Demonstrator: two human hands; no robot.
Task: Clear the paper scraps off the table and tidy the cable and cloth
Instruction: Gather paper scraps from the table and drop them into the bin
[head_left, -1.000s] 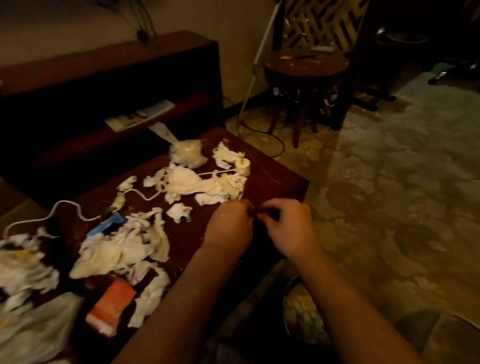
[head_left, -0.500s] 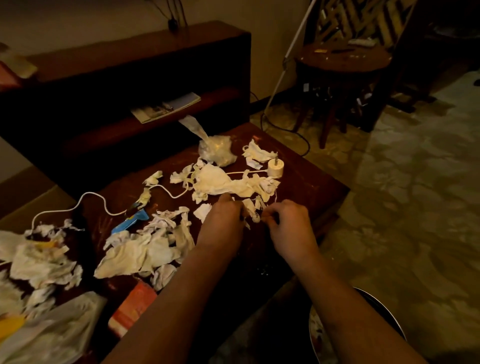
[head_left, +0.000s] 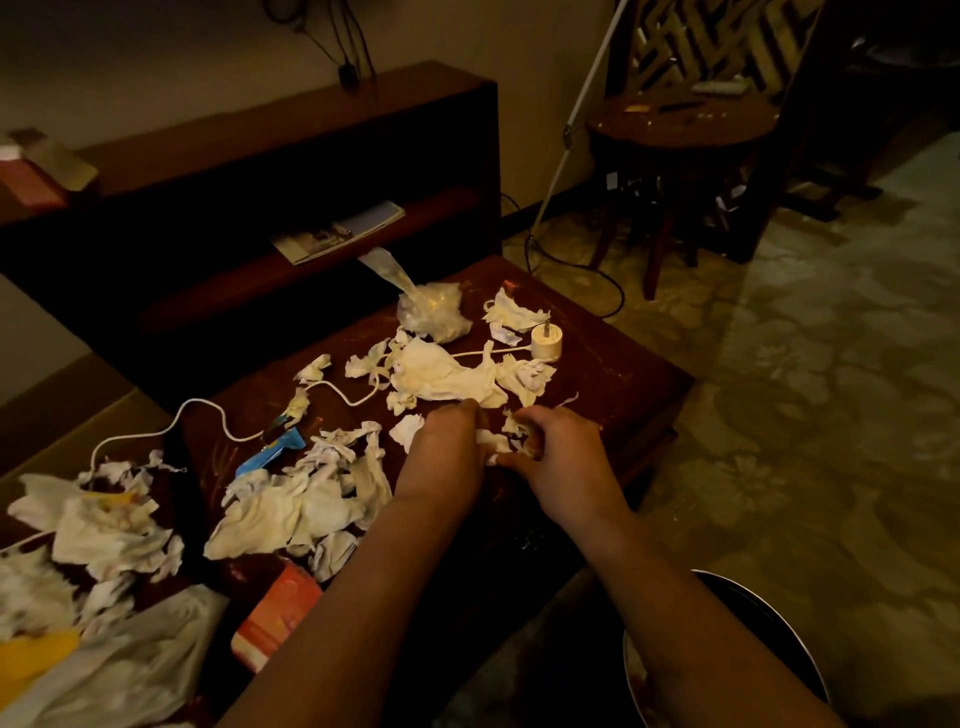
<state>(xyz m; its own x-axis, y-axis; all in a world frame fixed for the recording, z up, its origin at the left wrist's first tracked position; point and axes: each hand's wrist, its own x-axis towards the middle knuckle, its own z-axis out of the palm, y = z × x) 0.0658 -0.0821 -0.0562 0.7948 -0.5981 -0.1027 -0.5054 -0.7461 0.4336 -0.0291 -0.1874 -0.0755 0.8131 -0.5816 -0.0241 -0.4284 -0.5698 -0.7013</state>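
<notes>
While both arms reach over the table (head_left: 623, 374), the right hand (head_left: 563, 457) curls its fingers round small paper scraps (head_left: 514, 428) near the table's right edge. The left hand (head_left: 447, 452) bends down just beside, fingers hidden; I cannot tell its grip.

I can read no text: print on the orange box (head_left: 275, 613) at the table's (head_left: 613, 374) near edge, the blue wrapper (head_left: 270, 452) mid-table and the booklet (head_left: 337, 234) behind the table is blurred.
</notes>
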